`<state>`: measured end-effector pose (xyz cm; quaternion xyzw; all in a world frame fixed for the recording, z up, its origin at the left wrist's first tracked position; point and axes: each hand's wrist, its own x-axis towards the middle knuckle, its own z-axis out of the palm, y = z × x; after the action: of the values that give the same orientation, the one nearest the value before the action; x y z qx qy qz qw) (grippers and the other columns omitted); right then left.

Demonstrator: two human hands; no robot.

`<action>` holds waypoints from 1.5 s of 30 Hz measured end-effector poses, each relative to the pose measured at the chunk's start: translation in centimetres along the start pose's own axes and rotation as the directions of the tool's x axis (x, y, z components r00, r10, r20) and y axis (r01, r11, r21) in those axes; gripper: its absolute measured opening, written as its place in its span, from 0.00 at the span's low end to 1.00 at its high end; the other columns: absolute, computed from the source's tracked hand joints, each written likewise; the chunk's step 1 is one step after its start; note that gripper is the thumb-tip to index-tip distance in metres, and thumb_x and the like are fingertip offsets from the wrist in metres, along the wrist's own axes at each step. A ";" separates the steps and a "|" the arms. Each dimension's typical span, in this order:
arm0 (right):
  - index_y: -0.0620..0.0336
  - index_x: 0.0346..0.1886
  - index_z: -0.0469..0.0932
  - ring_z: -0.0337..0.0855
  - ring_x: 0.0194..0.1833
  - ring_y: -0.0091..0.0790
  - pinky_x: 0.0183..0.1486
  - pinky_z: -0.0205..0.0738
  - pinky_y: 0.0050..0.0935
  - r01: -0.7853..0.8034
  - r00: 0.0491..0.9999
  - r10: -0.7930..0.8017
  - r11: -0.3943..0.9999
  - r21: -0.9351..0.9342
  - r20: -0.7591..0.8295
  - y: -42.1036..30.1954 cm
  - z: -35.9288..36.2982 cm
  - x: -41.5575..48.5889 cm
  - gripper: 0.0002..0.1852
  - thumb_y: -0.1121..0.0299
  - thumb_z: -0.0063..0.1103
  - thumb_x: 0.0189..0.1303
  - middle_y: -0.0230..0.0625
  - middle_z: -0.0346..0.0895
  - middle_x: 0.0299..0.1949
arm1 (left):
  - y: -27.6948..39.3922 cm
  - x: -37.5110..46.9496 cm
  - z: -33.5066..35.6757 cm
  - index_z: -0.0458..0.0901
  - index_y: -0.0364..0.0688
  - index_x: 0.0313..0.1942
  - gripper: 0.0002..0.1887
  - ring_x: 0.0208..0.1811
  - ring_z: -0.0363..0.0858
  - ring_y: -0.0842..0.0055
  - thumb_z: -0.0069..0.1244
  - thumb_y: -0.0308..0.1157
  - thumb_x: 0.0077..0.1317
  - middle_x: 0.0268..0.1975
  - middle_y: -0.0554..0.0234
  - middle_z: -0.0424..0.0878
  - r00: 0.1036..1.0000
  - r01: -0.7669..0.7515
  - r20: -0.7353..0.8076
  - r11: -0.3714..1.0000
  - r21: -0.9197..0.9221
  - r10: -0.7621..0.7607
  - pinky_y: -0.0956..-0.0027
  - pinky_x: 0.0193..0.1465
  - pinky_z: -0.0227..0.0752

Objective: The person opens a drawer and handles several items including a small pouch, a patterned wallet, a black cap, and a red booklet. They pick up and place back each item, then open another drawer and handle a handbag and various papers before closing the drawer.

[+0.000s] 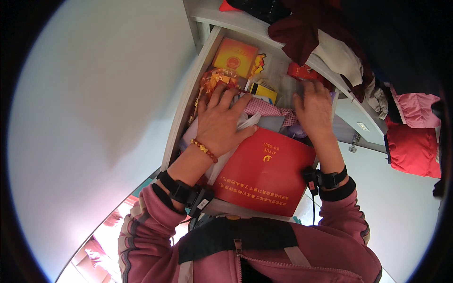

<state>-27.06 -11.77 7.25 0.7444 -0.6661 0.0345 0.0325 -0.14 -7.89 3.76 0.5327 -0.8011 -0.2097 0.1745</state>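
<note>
My left hand [221,122] reaches into an open drawer [178,109], fingers spread over its contents. Its thumb lies by the upper edge of a red printed folder or bag [262,169] bearing writing. Under and beside its fingertips are shiny red-and-gold wrappings [221,78]. At the drawer's right side, my right hand [313,106] has its fingers bent downward, with a blurred, see-through item [290,85] beside them; whether it is gripped is unclear. Pink checked cloth [263,107] lies between the hands, near a yellow-and-black box [263,92].
A yellow-orange booklet with a red emblem [234,56] lies at the drawer's back left. Red packets [302,71] are at the back right. Maroon cloth [297,39] overhangs the shelf edge above. A red padded garment [412,150] hangs at right; a pale panel [106,88] stands at left.
</note>
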 end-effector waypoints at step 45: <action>0.39 0.75 0.74 0.90 0.54 0.54 0.61 0.78 0.54 -0.115 0.993 0.112 0.956 -0.271 -0.027 4.0 1.6 1.9 0.33 0.69 0.64 0.64 0.50 0.86 0.56 | 0.5 0.4 0.1 0.77 0.57 0.72 0.39 0.81 0.61 0.55 0.65 0.57 0.62 0.71 0.57 0.73 1.000 0.022 -0.012 1.000 -0.002 -0.022 0.32 0.79 0.52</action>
<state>-30.80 -14.24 5.84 0.6932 -0.7059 -0.0514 0.1362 -0.69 -8.13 3.97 0.5425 -0.7939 -0.2091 0.1778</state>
